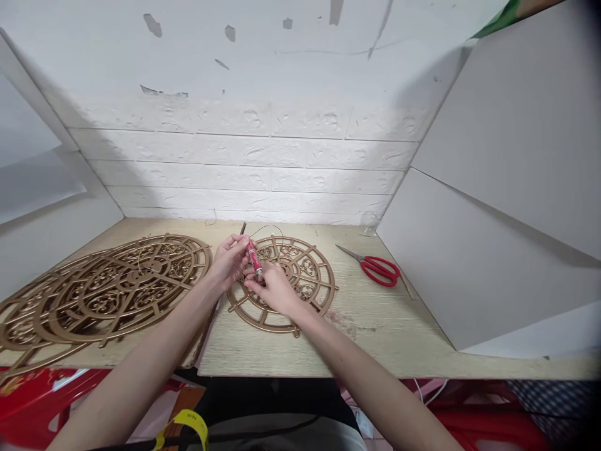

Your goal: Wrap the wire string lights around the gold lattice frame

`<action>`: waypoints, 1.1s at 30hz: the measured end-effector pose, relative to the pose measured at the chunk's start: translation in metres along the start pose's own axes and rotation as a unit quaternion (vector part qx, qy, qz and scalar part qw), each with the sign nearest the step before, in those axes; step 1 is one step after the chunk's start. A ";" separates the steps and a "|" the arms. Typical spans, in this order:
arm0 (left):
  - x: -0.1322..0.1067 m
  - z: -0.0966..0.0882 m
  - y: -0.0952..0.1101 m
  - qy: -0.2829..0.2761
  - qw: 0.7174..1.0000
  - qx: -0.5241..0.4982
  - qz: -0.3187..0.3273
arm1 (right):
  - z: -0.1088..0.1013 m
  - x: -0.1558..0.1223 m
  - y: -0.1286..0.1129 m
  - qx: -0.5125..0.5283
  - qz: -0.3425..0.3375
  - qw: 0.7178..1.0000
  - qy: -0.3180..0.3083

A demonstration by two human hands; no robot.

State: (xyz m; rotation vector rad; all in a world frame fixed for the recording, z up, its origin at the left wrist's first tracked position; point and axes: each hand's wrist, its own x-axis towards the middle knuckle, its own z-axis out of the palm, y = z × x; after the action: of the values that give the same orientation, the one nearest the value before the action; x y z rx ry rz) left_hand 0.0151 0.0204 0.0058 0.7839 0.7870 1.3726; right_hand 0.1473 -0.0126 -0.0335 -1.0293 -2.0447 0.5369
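Observation:
My left hand point(231, 260) grips a slim red cylinder with silvery bands and a metallic end point(254, 258), held tilted between thumb and fingers. Just below its lower end, my right hand point(276, 287) has its fingers closed; whatever they pinch is hidden. A thin dark wire point(275, 227) loops up from my left hand and comes down toward the middle of a round gold openwork panel point(323, 266). This panel lies flat on the table beneath both hands, its spokes and scrollwork partly covered by them.
Several similar gold panels point(157, 307) overlap in a pile on the left. Red-handled scissors point(380, 270) rest on the right of the table point(263, 360). A white brick-pattern wall point(286, 153) closes the back, and white boards point(507, 250) stand at the sides.

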 end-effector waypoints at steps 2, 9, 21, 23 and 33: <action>-0.001 0.000 -0.001 -0.009 1.000 0.003 -0.009 | 0.001 0.000 0.000 0.080 0.050 0.995 0.001; 0.004 -0.001 0.002 0.033 0.998 -0.057 -0.014 | -0.015 -0.004 0.006 0.278 0.094 0.956 -0.013; 0.009 -0.005 0.004 0.051 0.989 -0.136 -0.028 | -0.032 -0.009 -0.003 0.189 0.029 0.978 -0.080; 0.008 -0.004 0.005 0.059 0.989 -0.136 -0.029 | -0.028 -0.010 -0.004 0.099 -0.012 0.994 -0.052; 0.008 -0.001 0.006 0.066 0.990 -0.122 -0.025 | -0.016 -0.011 -0.019 0.122 -0.007 0.986 -0.110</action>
State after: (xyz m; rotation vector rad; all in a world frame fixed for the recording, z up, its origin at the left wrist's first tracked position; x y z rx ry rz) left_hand 0.0116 0.0282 0.0097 0.4831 0.7188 1.4553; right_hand 0.1552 -0.0322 -0.0160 -0.8384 -2.1078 0.9037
